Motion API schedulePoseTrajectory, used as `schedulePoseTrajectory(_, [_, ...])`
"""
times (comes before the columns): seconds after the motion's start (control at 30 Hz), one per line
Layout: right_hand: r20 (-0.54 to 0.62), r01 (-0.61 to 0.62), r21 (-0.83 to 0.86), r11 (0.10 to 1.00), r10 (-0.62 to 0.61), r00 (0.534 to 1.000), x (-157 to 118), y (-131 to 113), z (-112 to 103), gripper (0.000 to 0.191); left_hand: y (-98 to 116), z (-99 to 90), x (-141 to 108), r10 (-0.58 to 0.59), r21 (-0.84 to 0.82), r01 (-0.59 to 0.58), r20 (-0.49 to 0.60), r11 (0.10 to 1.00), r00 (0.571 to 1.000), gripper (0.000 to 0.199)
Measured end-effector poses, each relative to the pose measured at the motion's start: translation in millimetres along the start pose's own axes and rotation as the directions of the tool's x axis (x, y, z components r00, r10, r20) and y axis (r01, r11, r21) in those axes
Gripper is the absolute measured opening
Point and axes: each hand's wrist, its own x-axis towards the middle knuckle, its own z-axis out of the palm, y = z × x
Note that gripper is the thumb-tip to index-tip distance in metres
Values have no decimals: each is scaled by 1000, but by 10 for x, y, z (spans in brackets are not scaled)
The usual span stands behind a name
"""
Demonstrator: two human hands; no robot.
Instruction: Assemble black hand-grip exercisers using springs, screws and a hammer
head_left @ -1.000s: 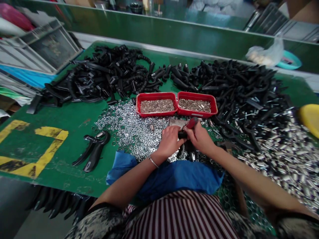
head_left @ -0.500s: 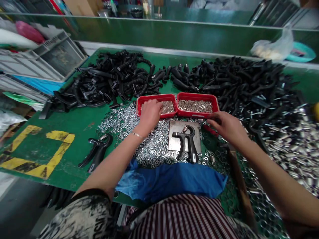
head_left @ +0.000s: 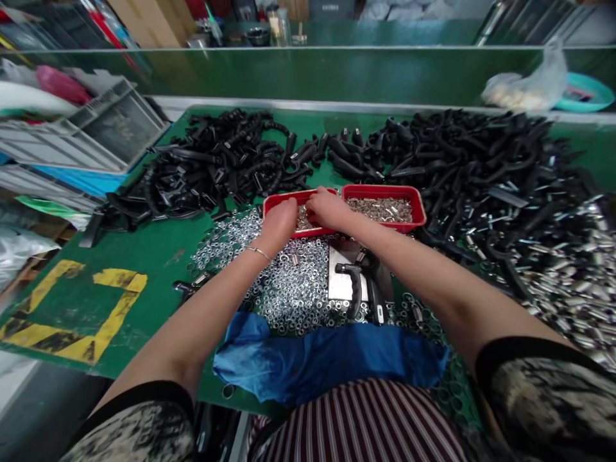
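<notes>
My left hand is at the left end of the left red tray, its fingers bent down into the small metal pins there. From the right, my right hand reaches into the same tray, fingertips drawn together close to the left ones. Whatever the fingers of either hand pinch is too small or hidden to name. Under my right forearm, a black hand grip exerciser with a spring lies on a square metal plate, partly covered. A second black grip exerciser shows behind my left forearm.
Alongside stands another red tray of small pins. Loose metal washers spread before the trays. Black handles are heaped at the back left, more handles at the back right. Springs lie at right, blue cloth at the front edge.
My right hand has moved left from beside the right tray into the left tray, its forearm now crossing over the plate. My left hand stays at the left tray, slightly further left.
</notes>
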Motion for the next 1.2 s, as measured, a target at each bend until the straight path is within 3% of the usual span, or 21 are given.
schedulePoseTrajectory(0.13, [-36,-83,50,995,85,996,-51,-9,12,23,-108,71,42,23,-197,-29,-33,980,999,12])
schedulePoseTrajectory(0.33, [-27,-153,62,986,155,988,-58,-40,27,27,-185,90,41,103,-293,-118,-66,949,993,18])
schedulePoseTrajectory(0.5, [-33,-103,79,992,106,994,-55,-23,29,23,-166,100,4,7,-372,-82,-198,924,980,21])
schedulePoseTrajectory(0.67, [-65,-131,136,982,141,988,-78,-16,42,25,-148,54,20,-61,-368,2,-147,930,987,12])
schedulePoseTrajectory(0.77, [-90,-161,174,972,178,980,-79,0,81,28,6,-47,-138,-90,-362,-1,-234,932,968,12])
schedulePoseTrajectory(0.83, [-102,-158,204,966,182,978,-56,21,110,27,222,-102,-366,-35,-386,-78,-279,919,960,14])
schedulePoseTrajectory(0.97, [-118,-123,281,952,161,980,-15,72,85,22,746,-40,-864,304,-446,-326,-123,834,945,17])
schedulePoseTrajectory(1.07, [-169,-93,534,840,214,962,-160,95,-26,19,994,135,-1004,358,-398,-341,-32,852,933,18])
schedulePoseTrajectory(1.2, [-163,-69,876,477,428,889,-808,97,-121,20,1081,301,-946,341,-273,-330,-10,903,940,21])
